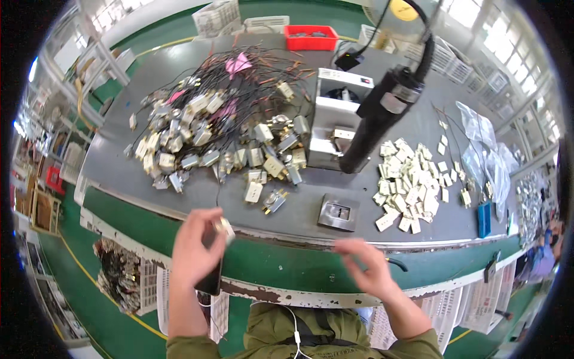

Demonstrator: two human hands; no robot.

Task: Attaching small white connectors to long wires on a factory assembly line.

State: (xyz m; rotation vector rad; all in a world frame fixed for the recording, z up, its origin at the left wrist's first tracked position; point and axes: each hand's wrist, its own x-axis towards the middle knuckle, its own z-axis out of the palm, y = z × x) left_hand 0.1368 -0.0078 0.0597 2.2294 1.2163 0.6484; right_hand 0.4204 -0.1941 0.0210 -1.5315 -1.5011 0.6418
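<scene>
Left hand grips a small metal part; right hand is blurred — fingers loosely curled, empty. Wired pile at eleven o'clock looks largely unworked — white pieces at two.

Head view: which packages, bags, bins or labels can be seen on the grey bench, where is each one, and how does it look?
Red bin: far edge of the bench, shallow rectangular plastic tray.
White crates: left of the red bin, ribbed, rectangular.
Clear plastic bags: right end of the bench, crumpled, see-through.
Pink tags: among the wired parts, small paper slips.
Blue box: near right edge, small, upright.
</scene>
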